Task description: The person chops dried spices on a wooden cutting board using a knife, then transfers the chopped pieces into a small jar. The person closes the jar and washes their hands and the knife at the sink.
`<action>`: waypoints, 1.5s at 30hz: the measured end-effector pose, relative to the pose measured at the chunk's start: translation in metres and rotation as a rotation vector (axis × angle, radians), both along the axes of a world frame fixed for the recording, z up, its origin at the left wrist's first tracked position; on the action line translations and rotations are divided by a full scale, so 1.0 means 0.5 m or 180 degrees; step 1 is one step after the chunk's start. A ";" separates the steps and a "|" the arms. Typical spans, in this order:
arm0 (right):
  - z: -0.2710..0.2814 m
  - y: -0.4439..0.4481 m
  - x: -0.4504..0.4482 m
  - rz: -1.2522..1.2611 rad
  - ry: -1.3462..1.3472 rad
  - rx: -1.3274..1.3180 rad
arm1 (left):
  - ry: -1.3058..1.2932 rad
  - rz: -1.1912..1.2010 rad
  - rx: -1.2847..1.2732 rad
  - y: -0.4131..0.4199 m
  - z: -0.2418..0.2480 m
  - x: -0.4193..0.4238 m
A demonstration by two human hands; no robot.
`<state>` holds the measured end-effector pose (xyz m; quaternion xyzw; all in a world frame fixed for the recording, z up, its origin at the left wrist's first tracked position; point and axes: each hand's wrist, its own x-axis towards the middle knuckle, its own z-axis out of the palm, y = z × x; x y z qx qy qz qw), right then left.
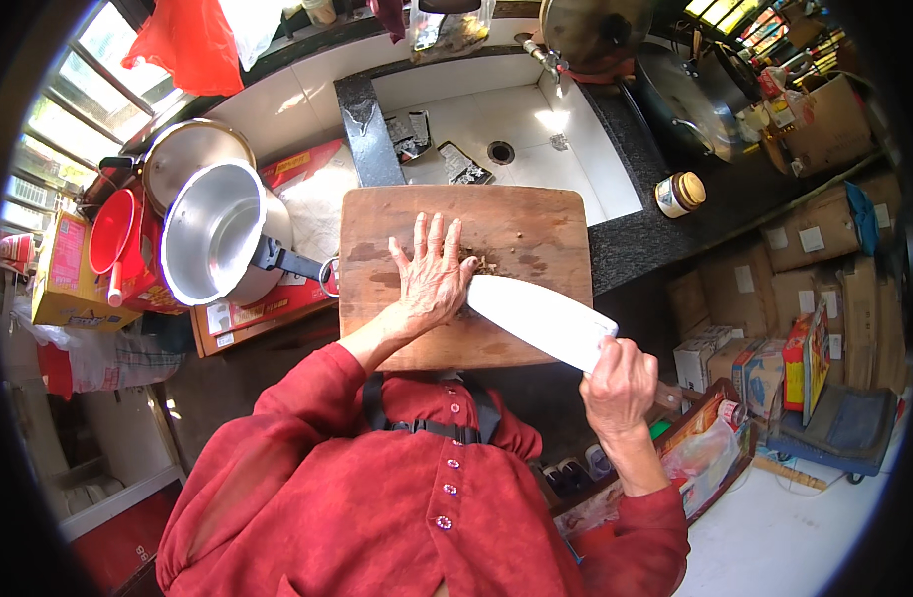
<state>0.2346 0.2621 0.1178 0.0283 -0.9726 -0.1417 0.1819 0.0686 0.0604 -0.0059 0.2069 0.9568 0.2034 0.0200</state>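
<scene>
A broad-bladed kitchen knife (538, 317) slants across the right part of a wooden cutting board (531, 213). My right hand (617, 388) is shut around its handle, just past the board's front right corner. The blade's tip reaches the edge of my left hand (430, 272), near the thumb. That hand lies over the middle of the board with its fingers spread. Small brown chopped bits (488, 261) lie beside its thumb, partly hidden by the hand and the blade. Dark damp patches mark the wood. Glare whitens the blade.
Behind the board is a tiled sink (516, 119) holding torn black packets (464, 163). A metal pot (225, 239) stands left, its handle reaching towards the board. A lidded jar (679, 195) stands on the dark stone counter (624, 242). Cardboard boxes (740, 291) are stacked at right.
</scene>
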 end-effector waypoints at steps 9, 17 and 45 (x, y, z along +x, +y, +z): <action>0.020 0.035 0.051 -0.1244 -0.0815 -0.1550 | 0.0699 0.0325 0.0818 -0.081 -0.044 0.010; -0.039 -0.005 -0.034 -0.1751 -0.1099 -0.1263 | 0.0557 0.0454 0.0800 -0.077 -0.051 0.019; -0.072 -0.322 0.042 -0.2187 -0.1128 -0.1271 | -0.0075 -0.0729 0.1376 -0.097 -0.036 -0.012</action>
